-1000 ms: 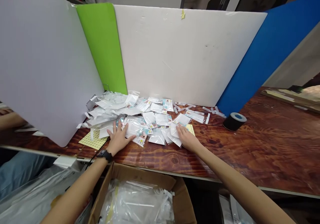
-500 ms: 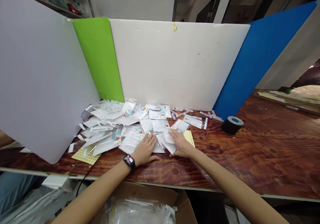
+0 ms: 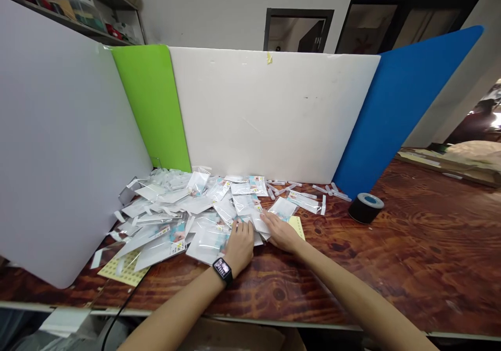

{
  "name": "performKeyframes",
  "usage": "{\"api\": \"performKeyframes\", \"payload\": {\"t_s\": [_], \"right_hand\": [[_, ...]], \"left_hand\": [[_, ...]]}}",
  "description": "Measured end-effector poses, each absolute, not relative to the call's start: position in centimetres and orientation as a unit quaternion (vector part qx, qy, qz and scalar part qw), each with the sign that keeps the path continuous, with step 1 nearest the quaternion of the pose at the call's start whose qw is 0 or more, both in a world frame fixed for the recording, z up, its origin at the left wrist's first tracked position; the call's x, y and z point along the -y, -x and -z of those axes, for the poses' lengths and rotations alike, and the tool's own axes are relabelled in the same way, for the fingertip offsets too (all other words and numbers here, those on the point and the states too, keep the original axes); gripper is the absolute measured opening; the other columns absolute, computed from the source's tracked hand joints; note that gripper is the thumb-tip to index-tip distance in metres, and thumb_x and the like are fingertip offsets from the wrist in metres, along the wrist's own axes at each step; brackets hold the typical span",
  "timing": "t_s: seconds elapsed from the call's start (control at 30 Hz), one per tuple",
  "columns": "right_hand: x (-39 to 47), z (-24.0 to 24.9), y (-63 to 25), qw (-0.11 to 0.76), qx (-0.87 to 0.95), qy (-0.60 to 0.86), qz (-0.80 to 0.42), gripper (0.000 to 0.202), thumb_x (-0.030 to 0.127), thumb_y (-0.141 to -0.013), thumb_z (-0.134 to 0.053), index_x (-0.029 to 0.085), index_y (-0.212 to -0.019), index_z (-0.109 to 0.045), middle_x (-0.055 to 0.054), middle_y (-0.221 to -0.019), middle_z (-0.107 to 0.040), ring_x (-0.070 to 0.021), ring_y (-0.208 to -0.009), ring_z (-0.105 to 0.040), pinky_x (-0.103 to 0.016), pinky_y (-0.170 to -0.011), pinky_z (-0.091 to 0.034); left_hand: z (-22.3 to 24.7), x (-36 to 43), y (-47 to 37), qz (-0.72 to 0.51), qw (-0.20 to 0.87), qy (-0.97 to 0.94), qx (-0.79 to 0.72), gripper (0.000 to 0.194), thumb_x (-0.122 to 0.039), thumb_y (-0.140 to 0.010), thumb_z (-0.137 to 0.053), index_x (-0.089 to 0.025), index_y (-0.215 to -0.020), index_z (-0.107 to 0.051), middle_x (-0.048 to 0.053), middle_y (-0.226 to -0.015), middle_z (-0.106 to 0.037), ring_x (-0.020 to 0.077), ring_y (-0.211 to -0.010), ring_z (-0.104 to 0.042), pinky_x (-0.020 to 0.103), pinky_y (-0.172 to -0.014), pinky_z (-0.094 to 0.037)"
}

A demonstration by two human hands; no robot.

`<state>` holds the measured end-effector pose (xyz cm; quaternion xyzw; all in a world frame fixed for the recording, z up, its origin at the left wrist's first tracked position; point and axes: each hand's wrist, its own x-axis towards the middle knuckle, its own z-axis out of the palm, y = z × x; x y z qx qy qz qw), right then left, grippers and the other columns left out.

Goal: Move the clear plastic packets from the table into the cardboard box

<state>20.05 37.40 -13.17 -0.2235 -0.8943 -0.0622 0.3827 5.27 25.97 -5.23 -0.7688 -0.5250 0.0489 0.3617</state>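
A heap of flat clear packets (image 3: 205, 244) with white inserts and blue printed cards lies before me. My left hand (image 3: 240, 244), with a black smartwatch (image 3: 223, 270) on its wrist, is on the near edge of the heap. Its fingers are curled down among the packets and what they hold is hidden. My right hand (image 3: 279, 231) rests with fingers stretched against the right edge of a small overlapping pile between the hands. Its thumb is hidden. Just beyond it lies a packet (image 3: 282, 208), partly over a yellow sticker sheet (image 3: 297, 226).
Small translucent tubes (image 3: 332, 190) lie scattered at the back. A black tape roll (image 3: 366, 208) stands right, near the blue panel (image 3: 403, 105). White (image 3: 274, 116), green (image 3: 154, 105) and grey (image 3: 66, 147) panels wall in the table. Another yellow sheet (image 3: 127, 268) and a black cable (image 3: 125, 301) are left.
My left hand has gone from lying flat with spread fingers to curled fingers, nearer the right hand. The right hand still touches the pile. The whole view has tilted up slightly.
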Motion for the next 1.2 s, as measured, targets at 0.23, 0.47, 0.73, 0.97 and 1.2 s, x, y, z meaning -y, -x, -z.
{"api": "performKeyframes", "payload": {"t_s": [0.23,0.47,0.73,0.97,1.2], "right_hand": [[-36.7,13.2,-22.2,0.465,0.862,0.194,0.053,0.053,0.014,-0.086,-0.038,0.005,-0.138,-0.031,-0.025,-0.138,-0.043,-0.0297,-0.133,-0.038,-0.051,-0.103,-0.042],[-34.6,13.3,-27.6,0.528,0.82,0.223,0.003,0.049,0.026,-0.093,-0.041,0.017,-0.141,-0.031,-0.015,-0.13,-0.055,-0.0241,-0.119,-0.054,-0.04,-0.097,-0.049],[-38.2,13.0,-32.2,0.607,0.691,0.392,-0.017,0.046,0.031,-0.091,-0.039,0.014,-0.134,-0.036,-0.019,-0.122,-0.051,-0.0305,-0.116,-0.05,-0.051,-0.094,-0.045],[-41.8,11.3,-27.7,0.483,0.757,0.441,-0.021,0.048,0.019,-0.088,-0.039,0.009,-0.135,-0.042,-0.018,-0.141,-0.041,-0.0278,-0.134,-0.031,-0.047,-0.111,-0.025],[-42.9,12.3,-22.9,0.325,0.796,0.508,-0.046,0.1,0.06,-0.068,-0.064,0.007,-0.144,-0.028,-0.023,-0.149,-0.026,-0.0426,-0.138,-0.018,-0.066,-0.103,-0.021]], "left_hand": [[4.7,-27.7,-6.1,-0.038,0.364,0.801,0.474,0.042,-0.002,-0.084,-0.035,0.005,-0.123,-0.047,0.028,-0.13,-0.051,0.0338,-0.128,-0.044,0.048,-0.105,-0.034],[3.9,-25.4,-7.4,-0.025,0.346,0.842,0.413,0.032,-0.002,-0.087,-0.036,-0.006,-0.114,-0.052,0.016,-0.103,-0.064,0.0249,-0.1,-0.059,0.041,-0.092,-0.045],[0.2,-23.8,-8.9,0.088,0.369,0.801,0.463,0.022,-0.015,-0.093,-0.04,-0.009,-0.112,-0.051,0.012,-0.095,-0.062,0.0212,-0.086,-0.058,0.034,-0.075,-0.05],[-2.1,-29.1,-7.4,0.059,0.416,0.748,0.514,0.028,-0.02,-0.095,-0.037,-0.001,-0.1,-0.058,0.031,-0.134,-0.044,0.0372,-0.132,-0.036,0.052,-0.104,-0.034],[2.4,-33.7,-4.9,-0.013,0.385,0.705,0.596,0.048,-0.017,-0.084,-0.056,-0.005,-0.129,-0.046,0.029,-0.132,-0.048,0.0391,-0.125,-0.044,0.058,-0.088,-0.046]]}}
